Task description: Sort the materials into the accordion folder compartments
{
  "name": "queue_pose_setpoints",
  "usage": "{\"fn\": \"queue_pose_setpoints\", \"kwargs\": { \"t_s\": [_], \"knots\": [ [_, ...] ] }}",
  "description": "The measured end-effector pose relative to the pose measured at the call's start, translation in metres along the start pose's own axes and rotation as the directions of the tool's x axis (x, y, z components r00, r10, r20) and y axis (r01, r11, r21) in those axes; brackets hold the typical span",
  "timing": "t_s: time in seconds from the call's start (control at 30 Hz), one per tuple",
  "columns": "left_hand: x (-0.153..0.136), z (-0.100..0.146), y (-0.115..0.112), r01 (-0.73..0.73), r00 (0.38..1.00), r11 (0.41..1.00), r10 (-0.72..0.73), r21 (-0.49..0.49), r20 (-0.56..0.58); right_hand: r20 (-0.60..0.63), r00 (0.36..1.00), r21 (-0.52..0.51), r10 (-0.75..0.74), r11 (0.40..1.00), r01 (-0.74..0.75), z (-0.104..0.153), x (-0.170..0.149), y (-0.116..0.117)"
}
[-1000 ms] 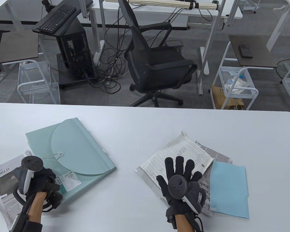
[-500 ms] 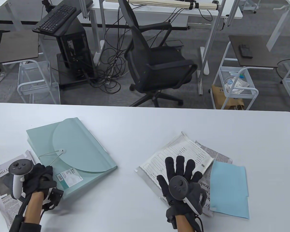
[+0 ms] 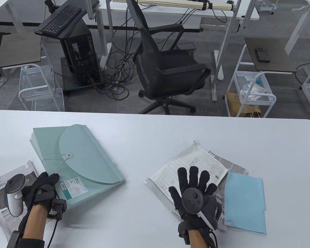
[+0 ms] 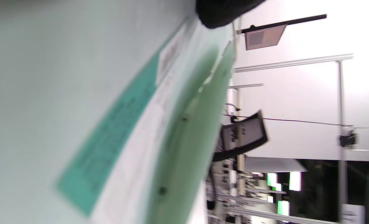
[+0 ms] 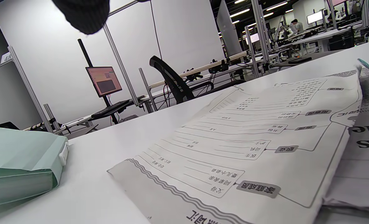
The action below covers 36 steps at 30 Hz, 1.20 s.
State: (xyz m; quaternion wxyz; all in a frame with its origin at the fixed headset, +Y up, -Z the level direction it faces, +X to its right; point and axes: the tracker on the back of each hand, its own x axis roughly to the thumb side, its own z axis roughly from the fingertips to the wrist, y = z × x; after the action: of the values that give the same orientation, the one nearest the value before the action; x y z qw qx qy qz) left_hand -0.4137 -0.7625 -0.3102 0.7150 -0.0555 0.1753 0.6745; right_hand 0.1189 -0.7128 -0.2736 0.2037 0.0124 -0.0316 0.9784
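A pale green accordion folder (image 3: 82,157) lies closed on the left of the white table (image 3: 155,129). Its round flap is held by an elastic cord (image 3: 53,156) that runs from the flap button. My left hand (image 3: 44,187) is at the folder's near-left corner, and its fingers (image 3: 53,178) pinch the cord there. The left wrist view shows the folder's label (image 4: 116,137), blurred. My right hand (image 3: 193,188) lies flat with its fingers spread and presses on a white printed sheet (image 3: 193,162), which also shows in the right wrist view (image 5: 249,146).
A newspaper (image 3: 0,188) lies under my left wrist. Another newspaper (image 3: 230,162) and a light blue sheet (image 3: 245,201) lie under and beside the printed sheet. An office chair (image 3: 168,67) and carts stand beyond the table's far edge.
My left hand has turned and moved left with the cord. The cord now loops out to the folder's left edge. The folder has shifted slightly away and turned. My right hand has not moved.
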Motion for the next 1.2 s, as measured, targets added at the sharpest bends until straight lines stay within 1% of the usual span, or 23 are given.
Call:
{"fn": "queue_pose_setpoints", "kwargs": {
  "t_s": [0.03, 0.1, 0.13, 0.17, 0.23, 0.3, 0.4, 0.5, 0.67, 0.77, 0.87, 0.93, 1.0, 1.07, 1.1, 1.13, 1.17, 1.2],
  "knots": [
    [0.004, 0.003, 0.0, -0.009, 1.0, 1.0, 0.009, 0.001, 0.02, 0.0, 1.0, -0.001, -0.003, 1.0, 0.003, 0.0, 0.0, 0.0],
    [0.015, 0.008, 0.001, 0.035, 0.998, 0.999, -0.034, -0.036, 0.047, -0.001, 1.0, -0.004, -0.008, 1.0, 0.008, 0.0, -0.001, -0.001],
    [0.021, 0.01, 0.003, 0.055, 0.996, 0.996, -0.049, -0.076, 0.079, -0.002, 1.0, -0.006, -0.011, 1.0, 0.011, 0.0, -0.001, -0.001],
    [0.024, 0.013, 0.002, 0.057, 0.995, 0.994, -0.049, -0.097, 0.085, -0.002, 1.0, -0.007, -0.012, 1.0, 0.012, 0.0, -0.001, -0.001],
    [0.032, 0.016, -0.001, 0.026, 0.993, 0.982, -0.004, -0.185, 0.12, -0.004, 1.0, -0.011, -0.019, 1.0, 0.019, 0.0, -0.002, -0.002],
    [0.035, 0.018, -0.006, -0.008, 0.994, 0.961, 0.038, -0.278, 0.102, -0.004, 1.0, -0.009, -0.023, 1.0, 0.022, 0.0, -0.002, -0.002],
    [0.032, 0.016, -0.017, -0.023, 0.995, 0.919, 0.058, -0.393, 0.078, -0.003, 1.0, -0.006, -0.027, 1.0, 0.027, 0.0, -0.002, -0.001],
    [0.025, 0.011, -0.03, 0.005, 0.998, 0.896, 0.024, -0.444, 0.06, 0.004, 1.0, 0.001, -0.028, 1.0, 0.028, 0.0, -0.002, 0.0],
    [0.012, 0.003, -0.042, 0.037, 0.999, 0.869, -0.037, -0.493, 0.01, 0.01, 0.999, 0.007, -0.031, 1.0, 0.031, 0.0, -0.001, 0.001],
    [0.005, -0.001, -0.046, 0.054, 0.997, 0.86, -0.074, -0.507, -0.018, 0.009, 0.999, 0.016, -0.039, 0.999, 0.038, 0.0, -0.001, 0.002],
    [-0.004, 0.0, -0.056, 0.123, 0.978, 0.863, -0.189, -0.491, -0.087, 0.014, 0.999, 0.028, -0.033, 0.999, 0.032, -0.001, 0.001, 0.004],
    [-0.007, -0.002, -0.061, 0.149, 0.974, 0.849, -0.214, -0.507, -0.072, 0.019, 0.999, 0.034, -0.03, 0.999, 0.029, -0.001, 0.002, 0.005],
    [-0.006, 0.0, -0.067, 0.168, 0.961, 0.847, -0.254, -0.504, -0.106, 0.023, 0.999, 0.045, -0.031, 0.999, 0.03, -0.001, 0.003, 0.007],
    [-0.004, 0.001, -0.07, 0.257, 0.935, 0.828, -0.343, -0.499, -0.087, 0.026, 0.999, 0.06, -0.028, 0.998, 0.027, -0.002, 0.004, 0.01],
    [-0.003, 0.003, -0.073, 0.324, 0.909, 0.833, -0.406, -0.448, -0.097, 0.031, 0.999, 0.07, -0.025, 0.997, 0.023, -0.002, 0.006, 0.012],
    [-0.001, 0.004, -0.074, 0.392, 0.879, 0.823, -0.467, -0.411, -0.096, 0.036, 0.999, 0.083, -0.024, 0.996, 0.021, -0.003, 0.007, 0.014],
    [0.0, 0.004, -0.075, 0.455, 0.849, 0.805, -0.521, -0.38, -0.087, 0.042, 0.999, 0.091, -0.026, 0.996, 0.022, -0.003, 0.009, 0.015],
    [0.002, 0.005, -0.076, 0.539, 0.803, 0.772, -0.592, -0.337, -0.072, 0.054, 0.998, 0.109, -0.033, 0.994, 0.026, -0.003, 0.011, 0.018]
  ]
}}
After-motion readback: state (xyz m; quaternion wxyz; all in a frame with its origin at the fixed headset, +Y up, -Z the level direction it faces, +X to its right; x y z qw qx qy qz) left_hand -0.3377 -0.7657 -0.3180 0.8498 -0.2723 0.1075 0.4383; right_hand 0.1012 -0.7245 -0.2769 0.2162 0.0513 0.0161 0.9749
